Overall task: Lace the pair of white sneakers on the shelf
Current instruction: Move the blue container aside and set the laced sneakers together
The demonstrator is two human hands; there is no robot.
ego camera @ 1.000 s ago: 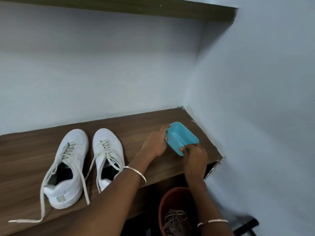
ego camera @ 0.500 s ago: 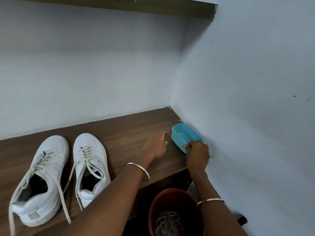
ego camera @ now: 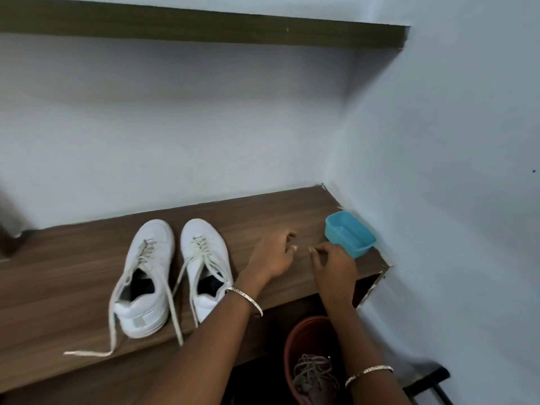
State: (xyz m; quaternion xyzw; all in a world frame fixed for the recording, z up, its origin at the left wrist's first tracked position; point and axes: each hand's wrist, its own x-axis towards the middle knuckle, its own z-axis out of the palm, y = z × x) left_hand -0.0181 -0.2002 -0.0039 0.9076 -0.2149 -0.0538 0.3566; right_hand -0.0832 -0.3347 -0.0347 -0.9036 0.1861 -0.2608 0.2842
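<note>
Between sneakers (ego camera: 204, 238) and blue tub (ego camera: 349, 238), left grip (ego camera: 271, 255) and right grip (ego camera: 333, 264) hang loosely spread, empty.

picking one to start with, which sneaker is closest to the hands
The right-hand sneaker, just beside the left hand; the other sneaker lies farther left.

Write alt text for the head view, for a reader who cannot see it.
The left hand and right hand, both empty, are over a wooden shelf between two white sneakers with loose laces and a blue tub in the corner.
</note>
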